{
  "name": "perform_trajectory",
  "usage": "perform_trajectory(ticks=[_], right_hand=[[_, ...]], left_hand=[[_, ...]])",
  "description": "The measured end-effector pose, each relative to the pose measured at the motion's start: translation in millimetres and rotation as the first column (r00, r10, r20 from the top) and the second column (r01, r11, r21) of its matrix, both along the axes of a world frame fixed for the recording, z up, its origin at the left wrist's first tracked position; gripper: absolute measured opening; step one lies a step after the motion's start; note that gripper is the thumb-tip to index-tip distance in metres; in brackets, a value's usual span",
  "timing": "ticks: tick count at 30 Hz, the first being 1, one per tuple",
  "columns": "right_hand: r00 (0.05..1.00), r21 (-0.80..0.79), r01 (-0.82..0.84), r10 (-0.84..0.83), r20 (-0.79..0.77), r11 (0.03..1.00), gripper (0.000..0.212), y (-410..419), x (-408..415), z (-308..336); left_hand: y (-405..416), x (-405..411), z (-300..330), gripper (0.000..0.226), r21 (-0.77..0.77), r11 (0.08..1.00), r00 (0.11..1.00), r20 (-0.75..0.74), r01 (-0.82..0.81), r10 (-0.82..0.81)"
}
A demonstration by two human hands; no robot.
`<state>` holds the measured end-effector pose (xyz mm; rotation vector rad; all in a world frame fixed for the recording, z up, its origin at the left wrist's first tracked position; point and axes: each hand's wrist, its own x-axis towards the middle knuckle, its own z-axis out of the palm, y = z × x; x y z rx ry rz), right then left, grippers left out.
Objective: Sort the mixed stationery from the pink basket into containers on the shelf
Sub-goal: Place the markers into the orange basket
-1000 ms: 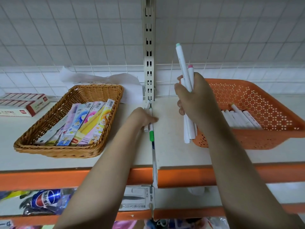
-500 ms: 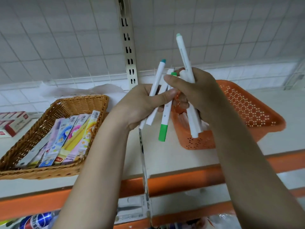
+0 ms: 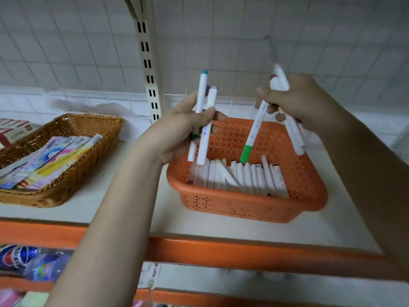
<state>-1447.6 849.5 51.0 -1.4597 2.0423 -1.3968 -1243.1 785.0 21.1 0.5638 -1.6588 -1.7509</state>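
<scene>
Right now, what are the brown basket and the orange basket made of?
The brown basket looks like woven wicker or rattan: braided strands, slightly glossy. The orange basket looks like moulded plastic: smooth walls with punched little holes.

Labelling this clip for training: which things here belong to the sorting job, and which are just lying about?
Job: left hand gripping white pens; right hand gripping white green-capped marker; orange perforated plastic basket.

Idle: brown woven wicker basket; red-and-white boxes; blue plastic packet.

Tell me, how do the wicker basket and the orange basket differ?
The wicker basket is woven brown cane holding flat colourful packets; the orange basket is perforated plastic holding white pens laid in a row. Hands hover over the orange basket, none over the wicker basket. Both sit on one shelf.
</scene>
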Motion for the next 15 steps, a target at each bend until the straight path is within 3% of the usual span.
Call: perform_trajectory(ticks=[3,6,9,11,12,13,15], right_hand=[[0.993,0.287,-0.044,0.074,-0.094,0.957,0.022,-9,-14,-23],[0.967,0.581,-0.073,0.200,-0.158,0.811,0.025,-12,-11,-45],[0.961,0.686,-0.106,0.251,-0.115,0.720,0.024,-12,-5,-56],[0.975,0.590,-0.110,0.202,-0.093,0.800,0.024,-12,-1,-57],[0.989,0.468,-0.121,0.147,-0.018,0.875,0.023,-13,3,-55],[0.983,0.318,-0.155,0.113,0.147,0.935,0.023,-12,9,-49],[0.813,0.083,-0.300,0.209,0.543,0.950,0.032,-8,25,-36]], left_hand=[[3,-3,4,0.013,0.112,0.993,0.998,-0.045,-0.042,0.047],[0,-5,4,0.009,0.137,0.988,0.994,-0.074,-0.065,0.076],[-6,-7,3,0.011,0.074,0.994,0.997,0.019,-0.078,0.077],[-9,-8,4,0.016,0.022,0.996,0.993,0.078,-0.088,0.087],[-10,-9,5,0.019,0.002,0.996,0.991,0.099,-0.094,0.094],[-11,-10,6,0.023,-0.010,0.995,0.989,0.103,-0.104,0.104],[-12,-12,6,0.037,-0.018,0.992,0.989,0.079,-0.122,0.123]])
